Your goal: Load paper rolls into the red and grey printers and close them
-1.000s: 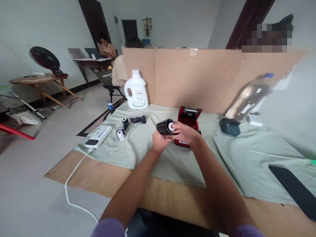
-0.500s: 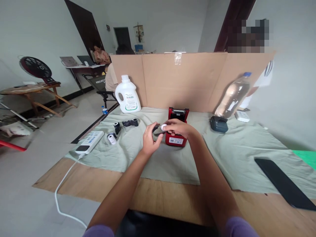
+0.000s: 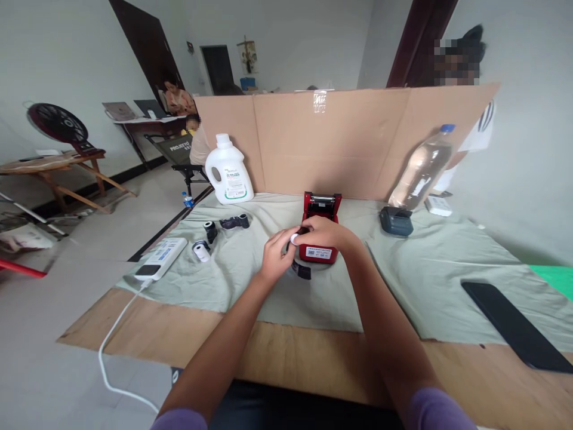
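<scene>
Both my hands meet over the green cloth [image 3: 447,280], just in front of a small red label printer [image 3: 320,206]. My left hand [image 3: 274,258] and my right hand [image 3: 323,232] together grip a black ribbon roll [image 3: 299,267] with a white core; its black film hangs down below my fingers. The printer's lid stands open behind my right hand. Left of my hands lie two small rolls [image 3: 201,249] and a black spool part [image 3: 235,222] on the cloth.
A white detergent jug [image 3: 228,171] stands at the back left before a cardboard screen [image 3: 340,137]. A clear water bottle [image 3: 421,169], a dark blue device [image 3: 396,221], a white power strip [image 3: 161,258] and a black flat object [image 3: 514,325] lie around. People sit beyond.
My hands have lowered the roll toward the cloth in front of the printer. The black film now hangs loose beneath my fingers. The view has shifted slightly.
</scene>
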`<state>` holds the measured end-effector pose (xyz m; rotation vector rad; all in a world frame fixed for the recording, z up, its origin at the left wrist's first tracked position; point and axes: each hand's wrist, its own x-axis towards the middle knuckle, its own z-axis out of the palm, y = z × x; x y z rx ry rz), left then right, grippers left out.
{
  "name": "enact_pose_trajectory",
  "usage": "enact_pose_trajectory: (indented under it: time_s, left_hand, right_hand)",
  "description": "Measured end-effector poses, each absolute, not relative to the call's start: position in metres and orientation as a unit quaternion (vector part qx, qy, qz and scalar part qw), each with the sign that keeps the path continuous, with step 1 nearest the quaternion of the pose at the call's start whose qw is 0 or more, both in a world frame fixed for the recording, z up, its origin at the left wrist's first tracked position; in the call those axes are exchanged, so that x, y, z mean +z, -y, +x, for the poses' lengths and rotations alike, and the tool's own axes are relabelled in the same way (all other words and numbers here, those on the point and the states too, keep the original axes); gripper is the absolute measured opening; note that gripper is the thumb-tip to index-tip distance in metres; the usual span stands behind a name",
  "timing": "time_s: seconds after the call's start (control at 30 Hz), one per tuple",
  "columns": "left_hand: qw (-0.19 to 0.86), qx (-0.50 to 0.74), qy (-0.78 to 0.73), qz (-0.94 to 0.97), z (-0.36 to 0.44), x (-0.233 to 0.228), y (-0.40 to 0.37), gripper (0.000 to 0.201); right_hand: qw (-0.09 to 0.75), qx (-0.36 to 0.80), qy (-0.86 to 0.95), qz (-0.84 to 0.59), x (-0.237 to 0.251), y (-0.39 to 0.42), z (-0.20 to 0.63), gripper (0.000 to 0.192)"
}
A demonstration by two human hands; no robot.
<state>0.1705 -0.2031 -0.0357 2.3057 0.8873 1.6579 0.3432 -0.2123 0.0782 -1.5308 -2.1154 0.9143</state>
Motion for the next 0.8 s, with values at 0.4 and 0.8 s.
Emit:
enact_pose_trajectory:
  time_s: [0.4,0.8]
  left_hand:
    - [0.138,0.549,-0.276,0.777,0.175,-0.029,0.209,0.033]
    - [0.371,0.654,-0.354,0.556,0.182,-0.032,0.204,0.035]
  right_hand:
    - [0.195,0.302,0.748,-0.558,0.077,0.219,0.347,0.031]
    - [0.238,0.283,0.837,-0.404,0.081,0.214,0.353,0.025]
